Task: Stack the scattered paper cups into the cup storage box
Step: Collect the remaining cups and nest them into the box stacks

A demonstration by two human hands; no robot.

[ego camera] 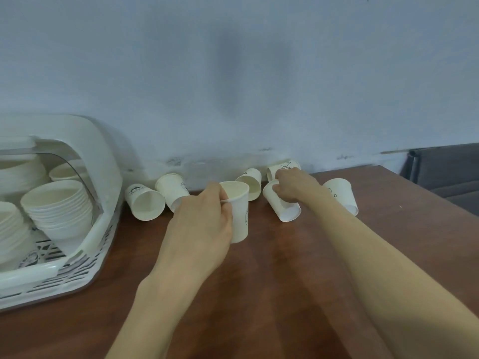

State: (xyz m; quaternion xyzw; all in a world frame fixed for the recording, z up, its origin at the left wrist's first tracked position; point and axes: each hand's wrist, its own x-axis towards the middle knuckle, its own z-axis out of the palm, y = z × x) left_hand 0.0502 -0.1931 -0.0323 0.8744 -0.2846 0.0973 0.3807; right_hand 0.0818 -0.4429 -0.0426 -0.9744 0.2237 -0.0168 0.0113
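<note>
Pale blue wall runs behind the brown counter (285, 268), and along its foot I see loose paper cups lying on their sides. My left hand (199, 224) is curled round an upright cup (239, 211), thumb hooked over its rim, near the middle of the counter. My right hand (293, 186) reaches farther right and pinches the mouth end of a tipped cup (283, 206), fingers curled on it. The cup storage box (85, 244) sits at the far left with its lid raised and several nested stacks (57, 208) already inside.

I judge the main risk to be crushing: these thin walls would buckle if either grip tightens, and a dented rim will not nest cleanly. Sliding the right cup into the left one at an angle could jam it. My right forearm passes close to another fallen cup (340, 196) and could roll it off the right edge.

Small dark printed marks show on several cups, one possibly a little animal figure, but I cannot read any lettering.
</note>
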